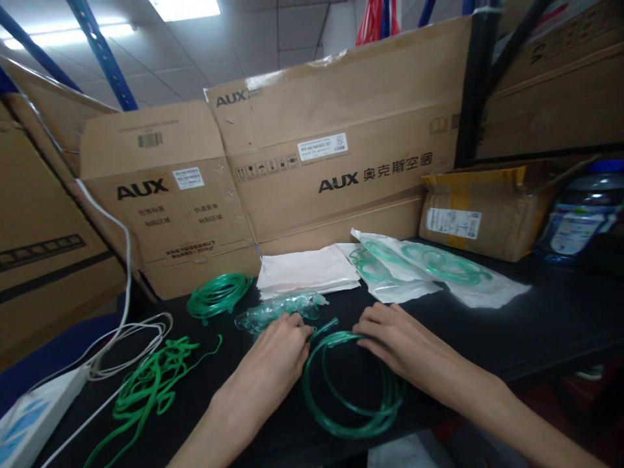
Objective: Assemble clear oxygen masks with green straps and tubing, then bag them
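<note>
A coil of green clear tubing lies on the black table in front of me. My left hand pinches the tubing's top end near a small connector. My right hand rests on the coil's upper right, fingers curled on the tube. Just beyond my left hand lies a clear plastic mask piece. A second green tubing coil sits farther left.
A stack of white empty bags and sealed bags with green tubing lie behind. Loose green straps, a white power strip with cords at left. Cardboard boxes wall the back; a water jug at right.
</note>
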`<state>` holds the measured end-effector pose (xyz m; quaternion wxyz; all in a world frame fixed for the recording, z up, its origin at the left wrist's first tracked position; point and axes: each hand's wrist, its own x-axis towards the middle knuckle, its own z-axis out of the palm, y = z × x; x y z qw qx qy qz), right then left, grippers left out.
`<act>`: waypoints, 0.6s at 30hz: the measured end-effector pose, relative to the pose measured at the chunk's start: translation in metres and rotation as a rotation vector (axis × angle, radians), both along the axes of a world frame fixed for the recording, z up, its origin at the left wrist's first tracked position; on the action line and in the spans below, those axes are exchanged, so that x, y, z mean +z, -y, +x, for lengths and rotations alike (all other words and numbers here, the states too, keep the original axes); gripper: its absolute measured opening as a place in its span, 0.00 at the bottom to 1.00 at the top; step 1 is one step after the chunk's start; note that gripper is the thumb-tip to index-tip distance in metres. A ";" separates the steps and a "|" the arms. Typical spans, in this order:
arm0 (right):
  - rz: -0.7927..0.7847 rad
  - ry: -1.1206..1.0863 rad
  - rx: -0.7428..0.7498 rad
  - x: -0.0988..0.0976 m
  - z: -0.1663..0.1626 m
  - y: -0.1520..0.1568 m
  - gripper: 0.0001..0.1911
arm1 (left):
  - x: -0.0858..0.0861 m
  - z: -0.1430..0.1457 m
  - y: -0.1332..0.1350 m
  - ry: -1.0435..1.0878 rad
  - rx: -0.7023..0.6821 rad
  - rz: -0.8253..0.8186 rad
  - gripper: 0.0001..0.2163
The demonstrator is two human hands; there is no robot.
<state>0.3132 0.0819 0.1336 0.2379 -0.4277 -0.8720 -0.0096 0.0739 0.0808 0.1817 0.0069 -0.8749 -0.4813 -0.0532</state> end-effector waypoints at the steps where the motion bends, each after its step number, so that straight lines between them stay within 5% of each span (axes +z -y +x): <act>1: -0.013 -0.002 0.006 0.001 0.001 0.003 0.06 | -0.001 -0.002 -0.001 0.014 -0.007 -0.015 0.13; 9: -0.036 -0.108 0.120 -0.004 -0.003 0.015 0.10 | -0.011 -0.003 -0.014 0.218 -0.149 -0.122 0.10; 18: -0.081 -0.154 0.087 -0.014 -0.018 0.012 0.08 | -0.009 0.007 -0.013 0.323 -0.205 -0.169 0.10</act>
